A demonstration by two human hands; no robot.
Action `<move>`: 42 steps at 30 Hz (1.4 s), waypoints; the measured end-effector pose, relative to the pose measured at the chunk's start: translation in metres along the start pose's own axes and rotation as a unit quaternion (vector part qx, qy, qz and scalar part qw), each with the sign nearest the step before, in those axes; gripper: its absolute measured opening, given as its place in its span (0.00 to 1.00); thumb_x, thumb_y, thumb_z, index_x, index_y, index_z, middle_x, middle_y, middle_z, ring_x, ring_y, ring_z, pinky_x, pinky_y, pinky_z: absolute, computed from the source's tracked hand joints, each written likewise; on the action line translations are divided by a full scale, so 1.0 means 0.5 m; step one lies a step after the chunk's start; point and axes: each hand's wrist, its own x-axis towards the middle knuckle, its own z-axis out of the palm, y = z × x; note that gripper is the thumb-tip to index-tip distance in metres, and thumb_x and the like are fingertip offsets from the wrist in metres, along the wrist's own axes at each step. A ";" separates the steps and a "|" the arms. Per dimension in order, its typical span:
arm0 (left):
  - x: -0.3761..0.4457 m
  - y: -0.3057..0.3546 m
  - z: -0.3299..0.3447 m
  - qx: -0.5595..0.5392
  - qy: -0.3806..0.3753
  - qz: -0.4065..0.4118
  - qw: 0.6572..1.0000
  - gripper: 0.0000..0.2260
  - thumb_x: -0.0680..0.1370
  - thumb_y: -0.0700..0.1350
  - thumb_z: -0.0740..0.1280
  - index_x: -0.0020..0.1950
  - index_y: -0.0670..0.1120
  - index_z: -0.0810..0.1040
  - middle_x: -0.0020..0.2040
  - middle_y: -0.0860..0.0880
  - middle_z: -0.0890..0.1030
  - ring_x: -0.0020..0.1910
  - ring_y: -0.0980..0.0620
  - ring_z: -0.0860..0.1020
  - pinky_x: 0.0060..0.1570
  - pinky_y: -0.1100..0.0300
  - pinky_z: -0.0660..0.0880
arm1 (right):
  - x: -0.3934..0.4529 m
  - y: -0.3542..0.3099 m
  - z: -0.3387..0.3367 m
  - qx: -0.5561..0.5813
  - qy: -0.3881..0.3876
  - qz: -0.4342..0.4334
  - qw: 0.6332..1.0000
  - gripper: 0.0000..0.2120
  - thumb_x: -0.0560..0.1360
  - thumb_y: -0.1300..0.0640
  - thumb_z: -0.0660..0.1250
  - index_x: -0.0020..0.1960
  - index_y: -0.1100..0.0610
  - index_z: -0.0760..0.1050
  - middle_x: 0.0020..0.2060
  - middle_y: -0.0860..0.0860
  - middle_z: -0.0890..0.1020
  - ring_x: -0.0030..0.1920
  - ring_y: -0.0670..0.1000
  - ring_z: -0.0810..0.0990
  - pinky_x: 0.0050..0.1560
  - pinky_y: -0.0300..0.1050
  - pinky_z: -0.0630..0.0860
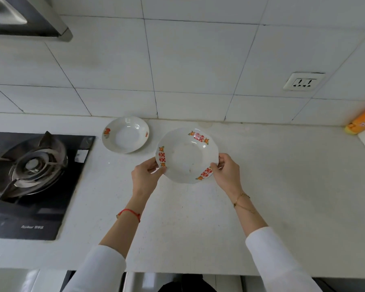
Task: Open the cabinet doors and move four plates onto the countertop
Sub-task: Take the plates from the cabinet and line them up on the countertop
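Both hands hold one plate between them: the left hand (146, 175) pinches the near-left rim beside a red motif, and the right hand (227, 171) pinches the near-right rim, thumb on top and fingers curled beneath. This red-patterned plate (187, 154) sits just beyond the fingertips, over the pale countertop (198, 224); whether its base already touches the surface or floats just above it cannot be told. A second plate (125, 134), with orange flowers on its rim, already lies flat further out and to the left of the left hand, near the tiled wall, so this looks like the second of four. To do the step well, the plate should go down level, both sides lowering together, with the far edge kept apart from the flowered plate so the rims do not clink. The fingers under the rim should slide out sideways only once the base bears its own weight. The gas burner (30, 167) lies well to the left of the left hand; staying right of it leaves room for the remaining plates.
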 end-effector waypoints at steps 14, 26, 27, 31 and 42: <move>0.269 -0.051 0.101 0.034 0.023 -0.044 0.998 0.14 0.72 0.41 0.74 0.57 0.47 0.83 0.49 0.52 0.85 0.43 0.61 0.79 0.45 0.76 0.69 | 0.288 0.034 0.111 -0.036 -0.061 0.003 0.997 0.10 0.74 0.61 0.67 0.55 0.59 0.74 0.44 0.49 0.80 0.41 0.45 0.78 0.31 0.26 0.68; 0.338 -0.103 0.130 0.064 0.027 -0.075 0.995 0.16 0.72 0.41 0.75 0.59 0.45 0.82 0.53 0.49 0.85 0.48 0.55 0.80 0.55 0.62 0.73 | 0.351 0.071 0.170 -0.060 -0.099 0.010 0.993 0.10 0.74 0.60 0.69 0.54 0.58 0.74 0.49 0.53 0.83 0.44 0.46 0.79 0.31 0.25 0.68; 0.339 -0.104 0.131 0.064 0.026 -0.076 0.995 0.16 0.72 0.41 0.75 0.59 0.45 0.82 0.52 0.49 0.85 0.48 0.55 0.80 0.55 0.62 0.73 | 0.351 0.074 0.170 -0.063 -0.101 0.012 0.993 0.11 0.74 0.60 0.69 0.54 0.58 0.74 0.49 0.53 0.83 0.44 0.46 0.79 0.31 0.25 0.68; 0.342 -0.106 0.135 0.072 0.016 -0.071 0.995 0.16 0.72 0.40 0.75 0.59 0.45 0.82 0.52 0.48 0.85 0.48 0.55 0.79 0.56 0.61 0.73 | 0.348 0.085 0.171 -0.072 -0.111 0.022 0.991 0.12 0.74 0.59 0.69 0.56 0.60 0.73 0.50 0.55 0.82 0.45 0.48 0.80 0.34 0.27 0.70; 0.312 -0.088 0.111 0.178 -0.008 -0.047 0.983 0.24 0.75 0.47 0.72 0.69 0.42 0.73 0.63 0.44 0.80 0.61 0.45 0.78 0.63 0.49 0.74 | 0.324 0.062 0.137 -0.162 -0.125 0.019 0.979 0.24 0.77 0.50 0.65 0.69 0.61 0.66 0.61 0.57 0.75 0.63 0.57 0.71 0.61 0.51 0.73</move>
